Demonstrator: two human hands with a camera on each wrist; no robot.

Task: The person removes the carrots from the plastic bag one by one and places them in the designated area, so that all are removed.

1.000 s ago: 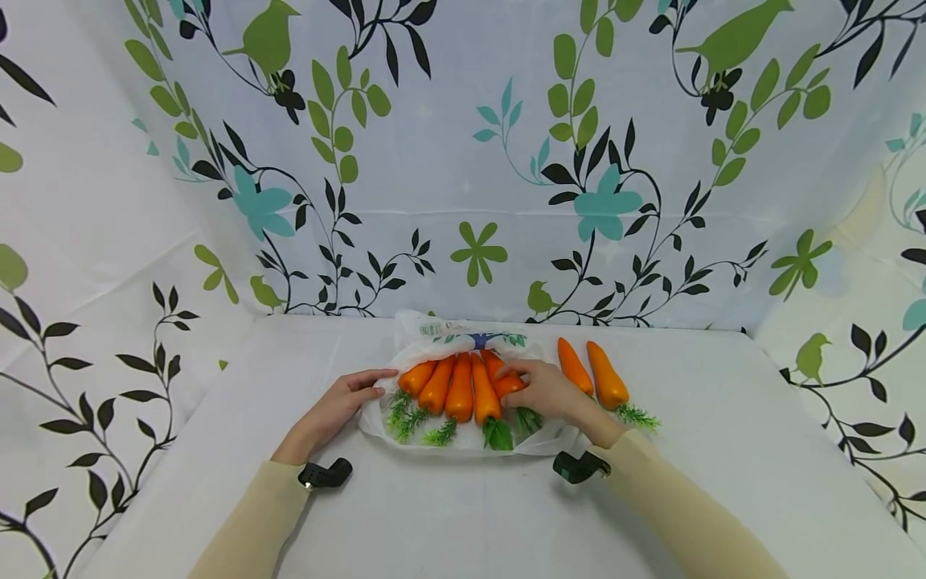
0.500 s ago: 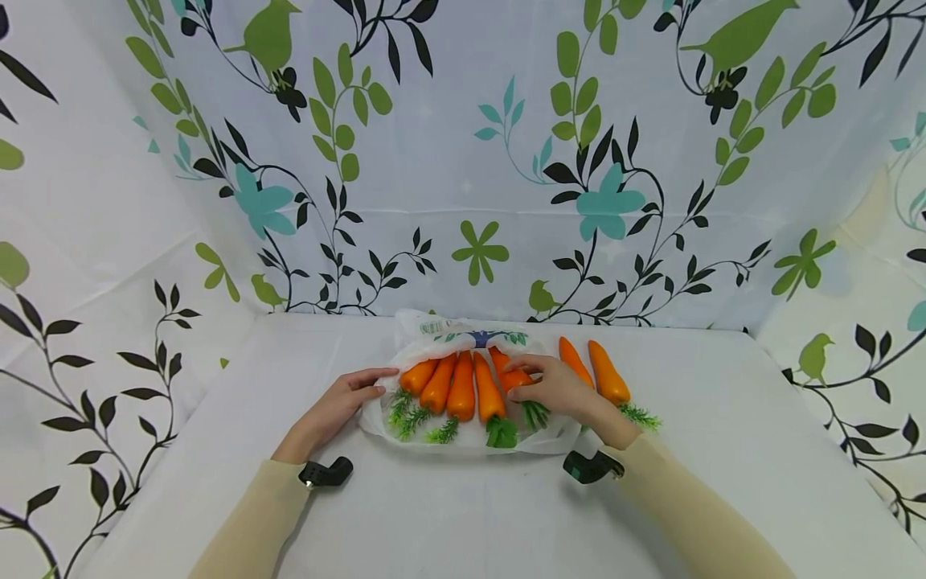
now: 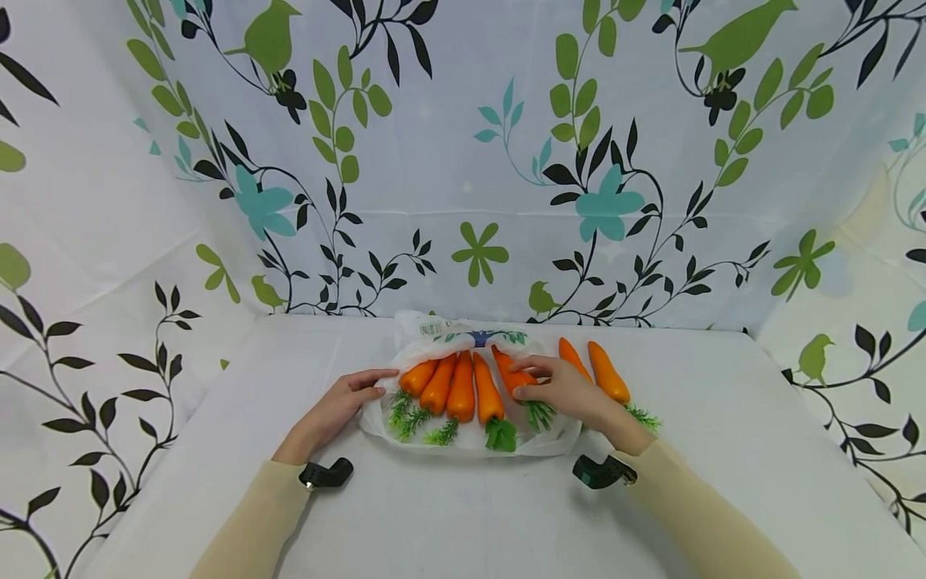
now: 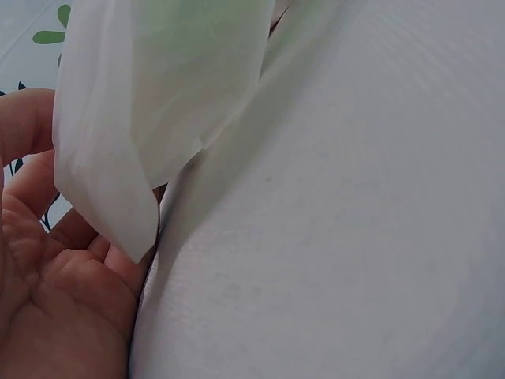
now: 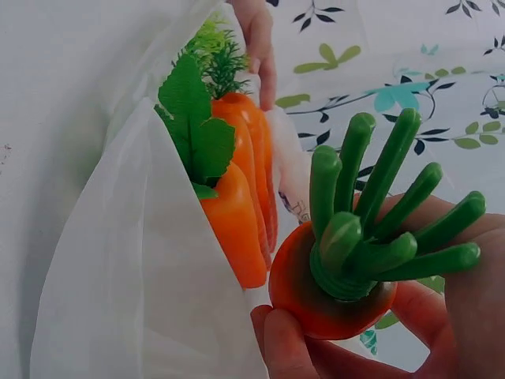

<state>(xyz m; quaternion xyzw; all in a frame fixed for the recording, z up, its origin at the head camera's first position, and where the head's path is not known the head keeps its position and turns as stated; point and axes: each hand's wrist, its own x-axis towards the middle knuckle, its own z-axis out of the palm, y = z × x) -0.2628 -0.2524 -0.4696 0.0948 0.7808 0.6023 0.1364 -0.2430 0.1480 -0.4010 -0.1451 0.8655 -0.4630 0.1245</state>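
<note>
Clearly, the right hand point(image 3: 567, 394) holds a smooth orange carrot with stubby green stems point(image 3: 505, 370). Its grip is closed round the carrot near the stem end; in the right wrist view fingertips point(image 5: 284, 347) curl up beneath the carrot's rounded end. The held carrot is the rightmost of those at the mouth of a thin white plastic bag point(image 3: 553, 442), its tip pointing to the far side and its stems to the near right. I cannot tell whether it touches the bag below.

Just left of it, four orange carrots with leafy green tops point(image 3: 460, 390) fan out in a row, tips towards the far side, under the bag's printed blue-and-green flap point(image 3: 479, 339), their tops on the near side.

The left hand point(image 3: 346, 404) is at the bag's left edge, palm turned in; whether its grip pinches the plastic or merely rests against it, I cannot tell.

To the right of the bag, two loose orange carrots point(image 3: 608, 374) lie side by side on the white surface point(image 3: 463, 523), the left one partly hidden behind the right hand.
</note>
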